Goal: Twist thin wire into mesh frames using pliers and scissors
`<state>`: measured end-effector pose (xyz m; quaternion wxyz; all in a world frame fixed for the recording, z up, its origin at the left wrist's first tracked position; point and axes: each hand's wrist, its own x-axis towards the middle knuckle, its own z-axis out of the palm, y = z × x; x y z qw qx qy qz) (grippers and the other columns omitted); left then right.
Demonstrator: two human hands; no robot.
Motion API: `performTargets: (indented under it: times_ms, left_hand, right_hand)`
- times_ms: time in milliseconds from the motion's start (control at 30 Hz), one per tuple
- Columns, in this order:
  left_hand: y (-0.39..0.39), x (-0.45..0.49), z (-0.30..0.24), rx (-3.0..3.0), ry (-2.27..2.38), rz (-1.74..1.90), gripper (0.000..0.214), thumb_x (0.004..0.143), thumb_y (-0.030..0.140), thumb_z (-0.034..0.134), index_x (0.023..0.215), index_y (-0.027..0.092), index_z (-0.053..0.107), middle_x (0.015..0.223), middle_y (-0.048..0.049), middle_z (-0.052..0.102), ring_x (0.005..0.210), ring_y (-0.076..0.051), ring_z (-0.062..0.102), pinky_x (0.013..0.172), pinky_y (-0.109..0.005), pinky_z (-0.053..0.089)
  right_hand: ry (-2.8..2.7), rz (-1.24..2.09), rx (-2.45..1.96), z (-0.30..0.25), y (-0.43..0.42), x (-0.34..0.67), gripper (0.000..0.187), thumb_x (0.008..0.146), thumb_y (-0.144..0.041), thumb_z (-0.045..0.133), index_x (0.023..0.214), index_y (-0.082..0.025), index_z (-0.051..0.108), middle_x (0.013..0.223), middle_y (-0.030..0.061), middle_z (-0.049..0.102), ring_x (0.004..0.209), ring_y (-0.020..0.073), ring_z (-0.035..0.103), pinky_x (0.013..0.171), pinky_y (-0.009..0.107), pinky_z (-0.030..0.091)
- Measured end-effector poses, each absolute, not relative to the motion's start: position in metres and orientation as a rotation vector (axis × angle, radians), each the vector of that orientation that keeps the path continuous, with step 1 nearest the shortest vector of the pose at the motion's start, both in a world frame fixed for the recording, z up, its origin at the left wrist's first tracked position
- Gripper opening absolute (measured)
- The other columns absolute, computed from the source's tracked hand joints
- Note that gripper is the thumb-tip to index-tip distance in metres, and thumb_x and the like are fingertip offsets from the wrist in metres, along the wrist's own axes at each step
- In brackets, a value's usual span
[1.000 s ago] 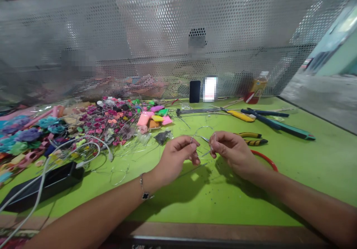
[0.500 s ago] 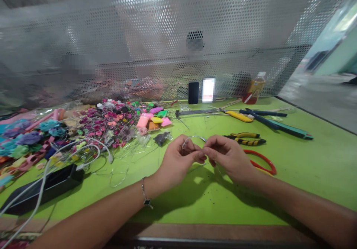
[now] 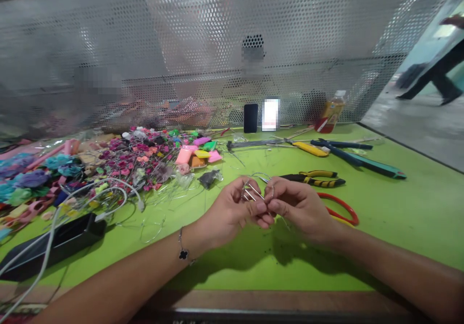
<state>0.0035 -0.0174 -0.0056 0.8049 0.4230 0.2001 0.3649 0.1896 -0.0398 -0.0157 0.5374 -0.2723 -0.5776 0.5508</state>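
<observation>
Above the tabletop (image 3: 384, 246), the fingers of the left hand (image 3: 232, 210) and the right hand (image 3: 302, 210) pinch thin silvery wire (image 3: 254, 192) between them. The wire is already curved in places, but straight lengths jut out, so shaping looks unfinished; any join is hidden, so I can't judge it. Pliers (image 3: 325, 183) and a red handle (image 3: 352, 209) crowd the right hand; leftward spreads a colourful pile (image 3: 126, 162), while a bottle (image 3: 330, 115) stands behind.

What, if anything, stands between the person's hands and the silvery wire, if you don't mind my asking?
Nothing visible: the left hand and the right hand both hold the silvery wire at their fingertips, close together. The yellow-and-black pliers lie just beyond the right hand, not in between.
</observation>
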Motion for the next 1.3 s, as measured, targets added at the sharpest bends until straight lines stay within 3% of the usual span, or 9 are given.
performTargets:
  times_ms: [200,333,467,567,667,900,1100,1167,1300]
  left_hand:
    - [-0.027,0.009,-0.003,1.176,0.627,1.018,0.04,0.08,0.036,0.091,0.084,0.018,0.056,0.069,0.0021,0.07,0.065,-0.012,0.071,0.067,-0.024,0.06]
    - [-0.026,0.007,-0.002,1.179,0.676,1.015,0.043,0.077,0.041,0.092,0.083,0.019,0.055,0.072,0.0012,0.07,0.065,-0.014,0.071,0.066,-0.028,0.06]
    - [-0.018,0.004,-0.003,1.076,0.635,0.948,0.044,0.073,0.038,0.095,0.086,0.017,0.057,0.075,0.0004,0.07,0.063,-0.014,0.071,0.059,-0.026,0.059]
    - [-0.013,0.003,-0.003,0.967,0.65,0.917,0.045,0.069,0.034,0.097,0.088,0.016,0.06,0.075,0.0002,0.07,0.062,-0.013,0.07,0.057,-0.025,0.058]
    - [-0.011,0.003,-0.003,0.9,0.657,0.893,0.044,0.067,0.03,0.098,0.087,0.015,0.062,0.073,0.0,0.069,0.062,-0.013,0.069,0.055,-0.023,0.056]
    - [-0.011,0.0,0.0,0.845,0.598,0.814,0.036,0.069,0.023,0.095,0.086,0.014,0.064,0.072,0.0009,0.068,0.06,-0.011,0.069,0.051,-0.018,0.053]
    - [-0.009,-0.008,0.002,0.784,0.553,0.7,0.041,0.071,0.021,0.094,0.096,0.017,0.062,0.077,0.0004,0.071,0.056,-0.01,0.068,0.041,-0.014,0.047]
    - [-0.008,-0.009,0.002,0.774,0.523,0.668,0.042,0.072,0.021,0.093,0.099,0.018,0.062,0.079,0.0001,0.072,0.056,-0.011,0.069,0.042,-0.015,0.048]
    - [-0.01,-0.008,0.002,0.766,0.488,0.708,0.036,0.074,0.02,0.092,0.093,0.017,0.061,0.08,-0.0002,0.072,0.061,-0.012,0.072,0.052,-0.019,0.056]
  right_hand:
    - [-1.377,1.057,-0.757,-0.02,-0.046,0.181,0.021,0.093,-0.037,0.078,0.08,-0.023,0.069,0.077,0.0011,0.064,0.064,0.016,0.063,0.058,0.032,0.057]
    - [-1.479,1.056,-0.859,-0.013,-0.039,0.187,0.024,0.092,-0.045,0.078,0.084,-0.023,0.071,0.077,0.0015,0.067,0.067,0.0179,0.065,0.061,0.033,0.057]
    - [-1.795,0.672,-1.137,0.002,-0.018,0.225,0.027,0.101,-0.046,0.061,0.108,-0.025,0.077,0.103,0.0084,0.077,0.093,0.0255,0.071,0.081,0.042,0.059]
    - [-2.191,0.26,-1.458,0.003,0.003,0.28,0.032,0.095,-0.041,0.064,0.119,-0.024,0.078,0.123,0.0127,0.077,0.114,0.0344,0.069,0.101,0.054,0.052]
    - [-2.373,0.304,-1.816,-0.007,0.022,0.336,0.047,0.082,-0.039,0.075,0.126,-0.023,0.077,0.135,0.0167,0.073,0.119,0.0416,0.069,0.091,0.054,0.057]
    - [-2.448,0.463,-1.848,-0.01,0.039,0.375,0.042,0.07,-0.034,0.082,0.111,-0.025,0.081,0.106,0.0129,0.081,0.086,0.0337,0.074,0.066,0.041,0.054]
    - [-2.363,0.232,-2.015,-0.01,0.041,0.347,0.008,0.063,-0.025,0.071,0.068,-0.022,0.066,0.07,0.0086,0.069,0.061,0.0247,0.061,0.055,0.035,0.04]
    - [-2.333,0.194,-1.965,-0.012,0.043,0.339,0.007,0.067,-0.021,0.066,0.074,-0.022,0.066,0.073,0.0093,0.07,0.066,0.0255,0.063,0.059,0.036,0.043]
    - [-2.293,0.353,-1.727,-0.015,0.039,0.32,0.029,0.081,-0.018,0.056,0.104,-0.022,0.072,0.095,0.0092,0.078,0.083,0.0266,0.071,0.074,0.039,0.055]
